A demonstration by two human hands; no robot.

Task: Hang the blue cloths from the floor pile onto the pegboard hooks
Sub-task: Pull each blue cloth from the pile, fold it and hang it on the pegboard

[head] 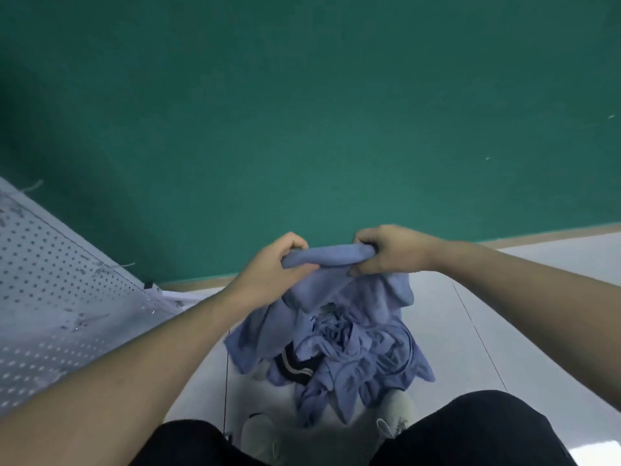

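Cloth (331, 255) pinched tight between my left hand (268, 267) and right hand (389, 252), above pile (353, 358). Step: pick-up. Next: turn to pegboard (50, 280), find hook.

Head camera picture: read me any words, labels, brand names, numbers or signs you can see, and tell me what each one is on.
None can be read.
Blue cloth held by left hand and right hand: no print.
Floor pile: faint marks, too blurred to read.
Pegboard: only holes and scuffs.
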